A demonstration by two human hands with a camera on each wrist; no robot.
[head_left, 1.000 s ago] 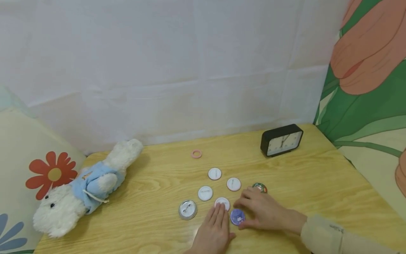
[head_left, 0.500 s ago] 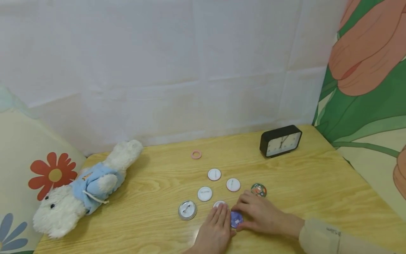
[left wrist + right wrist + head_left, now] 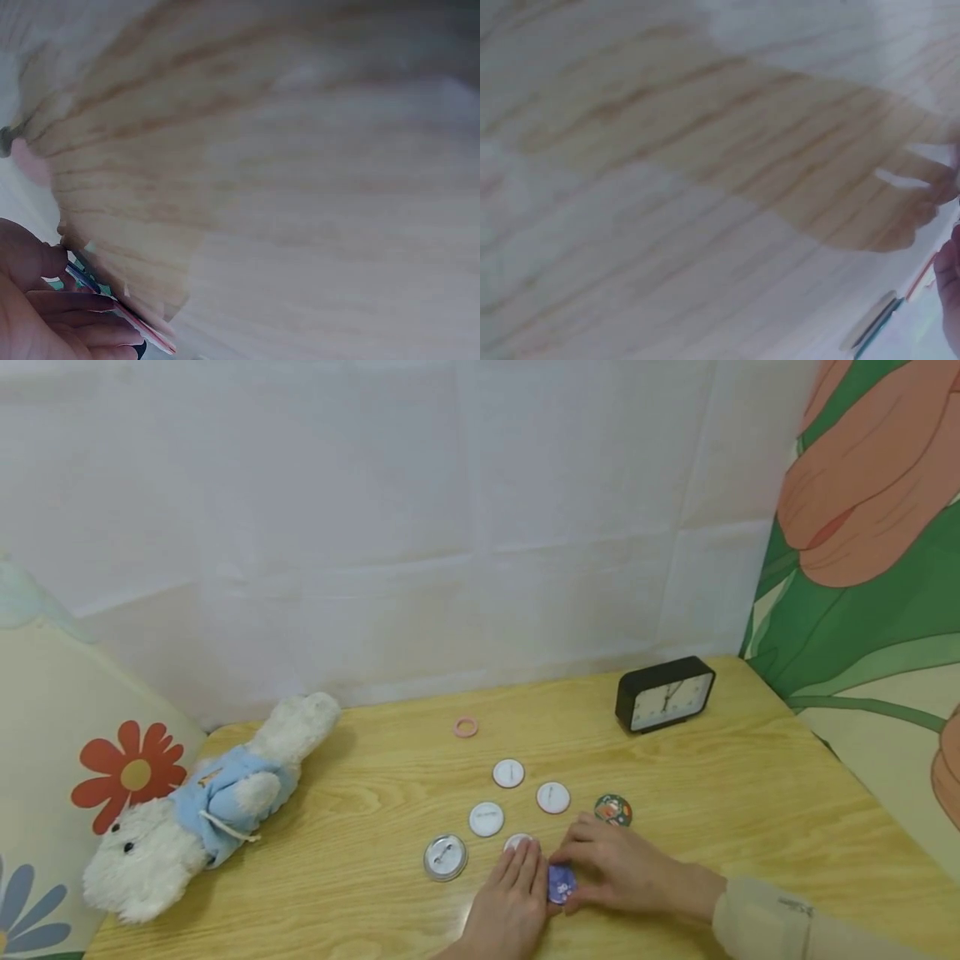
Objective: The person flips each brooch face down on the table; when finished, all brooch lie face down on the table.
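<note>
My left hand (image 3: 508, 902) lies with straight fingers together, their tips on a white-backed pin badge (image 3: 519, 842) that they partly cover. Right beside it, my right hand (image 3: 622, 864) holds a purple badge (image 3: 562, 885), picture side up, by its edges between thumb and curled fingers. Just beyond the right hand is a green patterned badge (image 3: 613, 810). Other badges lie pin side up: a white one (image 3: 486, 819), another white one (image 3: 553, 797), a third white one (image 3: 508, 773), and a silver-backed one (image 3: 446, 857). Both wrist views catch their hand only at the edge.
A black clock (image 3: 665, 694) stands at the back right of the wooden table (image 3: 360, 793). Near the back edge lies a pink ring (image 3: 466, 727). On the left a white plush toy (image 3: 232, 802) in blue clothing lies on its side. A white cloth (image 3: 375, 527) hangs behind.
My right hand and the purple badge have shifted slightly toward the left hand and nearer me, so more of the green badge shows. The left fingers now cover more of the white badge.
</note>
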